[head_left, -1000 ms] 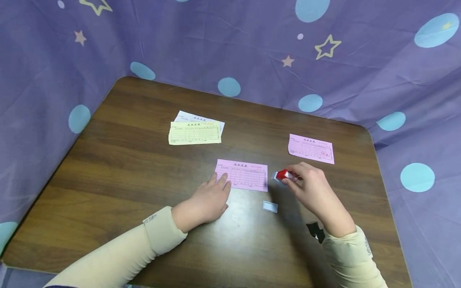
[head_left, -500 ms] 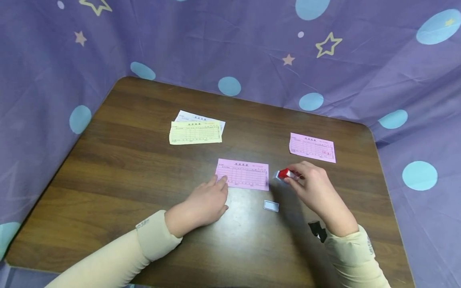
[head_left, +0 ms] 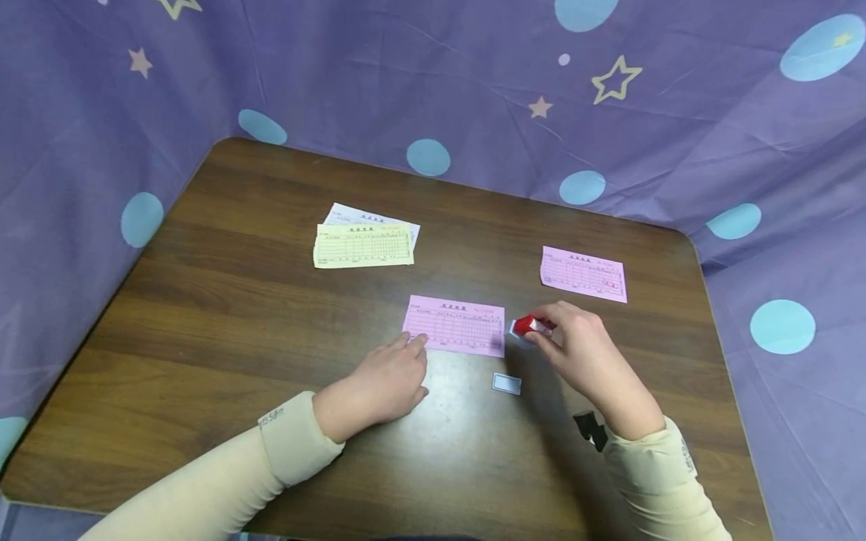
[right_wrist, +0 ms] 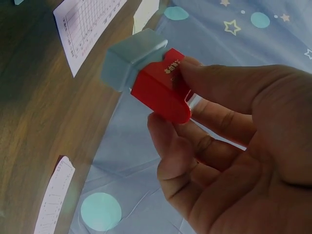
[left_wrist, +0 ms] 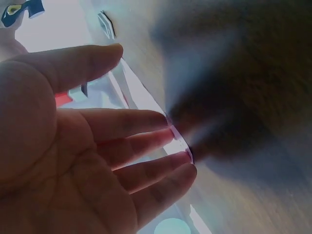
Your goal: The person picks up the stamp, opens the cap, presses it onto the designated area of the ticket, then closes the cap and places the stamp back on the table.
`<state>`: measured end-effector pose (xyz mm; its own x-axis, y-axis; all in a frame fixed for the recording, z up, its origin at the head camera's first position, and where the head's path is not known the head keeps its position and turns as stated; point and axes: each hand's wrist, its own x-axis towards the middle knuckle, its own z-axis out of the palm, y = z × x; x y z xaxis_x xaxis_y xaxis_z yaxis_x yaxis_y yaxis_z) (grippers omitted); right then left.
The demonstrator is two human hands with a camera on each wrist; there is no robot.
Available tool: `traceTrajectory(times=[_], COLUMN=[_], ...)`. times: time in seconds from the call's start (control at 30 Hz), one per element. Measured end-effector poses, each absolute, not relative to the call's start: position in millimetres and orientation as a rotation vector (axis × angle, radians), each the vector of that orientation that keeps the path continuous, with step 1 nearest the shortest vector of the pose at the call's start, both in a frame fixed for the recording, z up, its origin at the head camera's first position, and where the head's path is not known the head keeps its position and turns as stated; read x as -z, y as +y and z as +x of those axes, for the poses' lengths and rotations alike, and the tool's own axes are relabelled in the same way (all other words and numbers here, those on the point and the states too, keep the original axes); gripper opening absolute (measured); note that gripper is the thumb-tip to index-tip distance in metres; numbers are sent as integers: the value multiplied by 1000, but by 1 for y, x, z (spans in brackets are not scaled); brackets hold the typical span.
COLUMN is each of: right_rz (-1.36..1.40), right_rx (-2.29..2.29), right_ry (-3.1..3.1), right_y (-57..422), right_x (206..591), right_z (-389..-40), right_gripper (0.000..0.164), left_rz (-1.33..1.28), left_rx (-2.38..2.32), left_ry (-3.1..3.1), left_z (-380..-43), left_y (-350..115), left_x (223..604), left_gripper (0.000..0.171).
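Note:
My right hand [head_left: 578, 342] pinches a red self-inking stamp [head_left: 524, 325] between thumb and fingers. In the right wrist view the stamp's translucent blue-grey end [right_wrist: 131, 58] points away from the palm, and gold characters mark its red side. The stamp is just right of a pink receipt slip [head_left: 456, 324] with a printed grid. My left hand [head_left: 386, 383] rests its fingertips on the slip's lower left edge; its fingers are fairly straight in the left wrist view. A small pale rectangular piece with a dark border [head_left: 507, 384] lies below the slip's right corner.
Another pink slip [head_left: 584, 273] with red marks lies at the right back of the wooden table [head_left: 223, 323]. A yellow slip [head_left: 363, 246] partly covers a white one [head_left: 372, 217] further left. A small black object [head_left: 591, 430] shows beside my right wrist. Purple curtains [head_left: 473, 68] border the table.
My right hand has moved slightly left with the stamp, closer to the pink slip's right edge. My left hand has drawn back a little but its fingertips stay on the slip.

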<state>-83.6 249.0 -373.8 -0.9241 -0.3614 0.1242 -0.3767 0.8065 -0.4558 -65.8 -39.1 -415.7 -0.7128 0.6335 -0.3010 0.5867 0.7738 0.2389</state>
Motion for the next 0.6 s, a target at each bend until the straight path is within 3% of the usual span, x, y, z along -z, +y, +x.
traceTrajectory(times=[0.17, 0.6], right_rz=[610, 729], right_rx=[-745, -730], right_ry=[-2970, -2939], right_y=[249, 238], right_x=[374, 380], right_z=[-84, -91], right_gripper=[24, 24], left_rz=[907, 898], left_rx=[-223, -178], left_ry=[2593, 2604], left_z=[-66, -69], left_y=[-40, -38], left_x=[415, 418], left_gripper=[71, 67])
